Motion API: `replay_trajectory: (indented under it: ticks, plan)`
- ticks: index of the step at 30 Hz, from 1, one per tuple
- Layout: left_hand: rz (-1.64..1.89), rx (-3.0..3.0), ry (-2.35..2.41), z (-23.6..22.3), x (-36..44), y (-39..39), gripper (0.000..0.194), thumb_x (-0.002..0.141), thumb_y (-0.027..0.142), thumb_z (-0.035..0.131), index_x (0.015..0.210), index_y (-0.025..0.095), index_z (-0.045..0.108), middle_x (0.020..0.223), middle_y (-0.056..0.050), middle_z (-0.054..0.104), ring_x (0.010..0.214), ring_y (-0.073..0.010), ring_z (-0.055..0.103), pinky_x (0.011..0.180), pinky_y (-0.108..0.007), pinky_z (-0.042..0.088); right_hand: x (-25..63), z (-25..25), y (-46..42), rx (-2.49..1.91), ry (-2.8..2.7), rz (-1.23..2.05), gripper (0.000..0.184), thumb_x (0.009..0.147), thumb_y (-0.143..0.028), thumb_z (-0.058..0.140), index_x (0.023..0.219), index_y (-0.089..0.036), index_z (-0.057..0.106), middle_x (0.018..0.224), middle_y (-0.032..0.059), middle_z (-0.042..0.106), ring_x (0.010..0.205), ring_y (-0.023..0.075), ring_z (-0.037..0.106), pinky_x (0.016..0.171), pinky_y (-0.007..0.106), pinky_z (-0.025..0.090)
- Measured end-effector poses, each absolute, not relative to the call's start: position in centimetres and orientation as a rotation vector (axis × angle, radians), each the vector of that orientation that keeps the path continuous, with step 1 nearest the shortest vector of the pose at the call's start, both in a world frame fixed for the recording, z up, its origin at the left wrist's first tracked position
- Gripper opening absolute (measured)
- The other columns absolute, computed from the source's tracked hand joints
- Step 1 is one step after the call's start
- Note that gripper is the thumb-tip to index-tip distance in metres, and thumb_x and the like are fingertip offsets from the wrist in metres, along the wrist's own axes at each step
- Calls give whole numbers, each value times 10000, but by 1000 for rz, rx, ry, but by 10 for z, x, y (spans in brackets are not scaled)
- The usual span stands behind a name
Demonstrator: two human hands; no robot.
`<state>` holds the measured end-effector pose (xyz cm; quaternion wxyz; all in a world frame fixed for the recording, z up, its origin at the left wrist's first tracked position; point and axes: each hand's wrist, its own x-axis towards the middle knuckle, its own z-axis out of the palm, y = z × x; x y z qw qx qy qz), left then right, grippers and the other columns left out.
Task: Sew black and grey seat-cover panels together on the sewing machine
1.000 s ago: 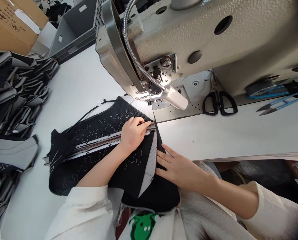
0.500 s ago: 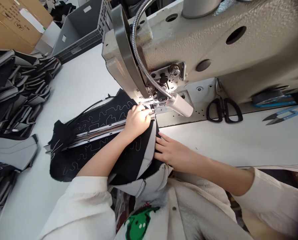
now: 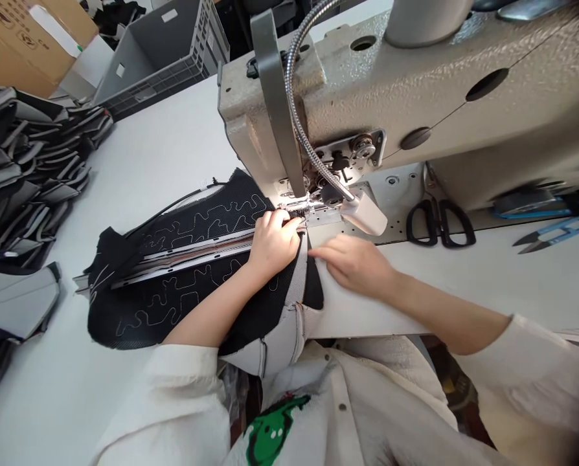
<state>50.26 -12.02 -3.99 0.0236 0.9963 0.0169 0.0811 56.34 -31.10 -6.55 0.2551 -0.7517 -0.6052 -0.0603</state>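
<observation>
My left hand [image 3: 273, 243] pinches the black mesh panel [image 3: 144, 317] with fingers together, its edge fed to the presser foot [image 3: 294, 210] of the sewing machine [image 3: 367, 97]. My right hand [image 3: 352, 264] lies flat alongside, fingers slightly apart. Risk: fingertips this close could be caught; slippage on the coarse, wavy-stitched mesh could misalign the seam.

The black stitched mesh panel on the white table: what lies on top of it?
A long metal-edged sewing template and the left hand lie on it; the panel beneath them is hidden.
</observation>
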Motion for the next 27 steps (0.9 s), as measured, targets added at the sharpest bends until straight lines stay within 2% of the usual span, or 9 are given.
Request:
replay_trajectory:
  ticks: [3, 6, 9, 12, 20, 27]
  plan:
    - [324, 3123, -32, -42, 498, -123, 380, 901, 223, 413, 1195, 166, 647, 1173, -153, 557, 1090, -289, 472, 940, -421, 392, 582, -65, -298, -2231, -1571, -270, 374, 898, -133, 390, 1203, -150, 605, 909, 78, 641, 797, 191, 533, 700, 306, 408]
    - [372, 3169, -23, -40, 490, -128, 391, 912, 262, 418, 1238, 174, 614, 1256, -161, 518, 1155, -315, 437, 961, -450, 370, 593, -66, -286, -2301, -1536, -312, 367, 923, -178, 363, 1195, -130, 604, 863, 83, 607, 766, 192, 515, 698, 305, 399]
    - [190, 3169, 7, -36, 486, -130, 440, 923, 289, 402, 1324, 180, 544, 1098, -144, 573, 1003, -281, 498, 850, -408, 417, 595, -70, -283, -2290, -1501, -297, 346, 943, -220, 341, 1083, -143, 648, 820, 74, 581, 775, 196, 514, 734, 311, 408]
    - [89, 3165, -30, -33, 487, -128, 460, 925, 292, 388, 1354, 191, 520, 987, -124, 570, 934, -268, 498, 803, -387, 419, 595, -75, -286, -2260, -1455, -273, 326, 940, -224, 367, 1077, -157, 655, 834, 67, 594, 784, 191, 532, 768, 313, 423]
    - [30, 3214, -108, -29, 493, -126, 453, 928, 263, 365, 1339, 180, 536, 958, -126, 556, 900, -272, 486, 779, -386, 411, 596, -80, -286, -2200, -1370, -278, 347, 950, -231, 369, 1135, -141, 648, 917, 86, 634, 866, 192, 580, 859, 323, 445]
    - [-22, 3239, -114, -25, 494, -130, 437, 930, 259, 364, 1315, 161, 544, 979, -133, 569, 909, -279, 496, 785, -395, 418, 596, -75, -284, -2212, -1358, -233, 323, 949, -234, 367, 1081, -161, 653, 939, 76, 622, 885, 188, 560, 823, 298, 438]
